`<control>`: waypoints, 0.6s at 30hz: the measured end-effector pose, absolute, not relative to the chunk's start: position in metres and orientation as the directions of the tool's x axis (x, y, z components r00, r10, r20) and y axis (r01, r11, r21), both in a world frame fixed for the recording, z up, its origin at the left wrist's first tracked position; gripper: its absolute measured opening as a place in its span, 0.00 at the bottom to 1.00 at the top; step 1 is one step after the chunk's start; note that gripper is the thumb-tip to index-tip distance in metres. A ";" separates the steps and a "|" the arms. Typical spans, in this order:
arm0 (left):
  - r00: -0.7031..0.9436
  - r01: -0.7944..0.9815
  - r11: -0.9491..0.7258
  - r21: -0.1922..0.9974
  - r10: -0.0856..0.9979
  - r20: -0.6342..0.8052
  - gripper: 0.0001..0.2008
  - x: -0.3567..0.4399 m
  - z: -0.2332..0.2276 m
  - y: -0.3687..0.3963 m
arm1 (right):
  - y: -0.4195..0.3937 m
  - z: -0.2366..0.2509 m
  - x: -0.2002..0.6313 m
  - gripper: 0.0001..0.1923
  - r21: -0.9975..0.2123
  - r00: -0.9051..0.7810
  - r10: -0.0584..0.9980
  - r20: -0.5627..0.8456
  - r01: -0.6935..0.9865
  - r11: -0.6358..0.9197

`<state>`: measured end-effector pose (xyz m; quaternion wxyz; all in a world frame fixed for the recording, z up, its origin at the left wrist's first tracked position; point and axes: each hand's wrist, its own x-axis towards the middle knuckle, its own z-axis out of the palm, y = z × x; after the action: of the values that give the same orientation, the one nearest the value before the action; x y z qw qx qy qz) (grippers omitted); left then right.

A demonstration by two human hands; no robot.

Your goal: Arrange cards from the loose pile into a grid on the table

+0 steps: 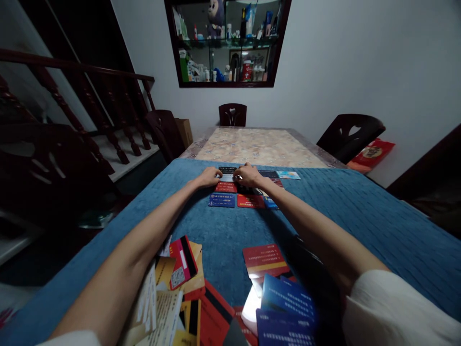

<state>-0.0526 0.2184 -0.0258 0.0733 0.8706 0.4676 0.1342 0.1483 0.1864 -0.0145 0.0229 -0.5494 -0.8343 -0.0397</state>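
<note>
Head view: both arms stretch out across the blue cloth (360, 206) on the worktop. The left hand (210, 177) and right hand (249, 175) rest side by side on a grey card (227, 177) in the far rows of cards; fingers lie flat, whether either grip is closed on it cannot be told. A red card (226, 187) and a blue card (221, 200) lie just nearer. A loose card pile (187, 288) sits close by the elbows.
</note>
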 end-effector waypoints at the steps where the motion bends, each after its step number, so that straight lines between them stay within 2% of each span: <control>1: 0.524 0.796 -0.551 0.250 0.835 0.170 0.16 -0.053 -0.026 0.218 | 0.185 -0.014 0.149 0.18 0.040 -0.395 0.914 0.088 0.919 0.393; 12: 0.519 0.797 -0.563 0.221 0.824 0.227 0.16 -0.061 -0.024 0.205 | 0.159 -0.002 0.161 0.18 0.041 -0.413 0.900 0.140 0.910 0.411; 18: 0.578 0.742 -0.633 0.222 0.771 0.266 0.16 -0.068 -0.019 0.176 | 0.137 -0.003 0.164 0.16 0.040 -0.449 0.879 0.160 0.893 0.449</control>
<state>-0.0683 0.1764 -0.0192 0.0433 0.8872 0.4264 0.1707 0.1637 0.1368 -0.0029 0.0579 -0.5215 -0.8492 -0.0590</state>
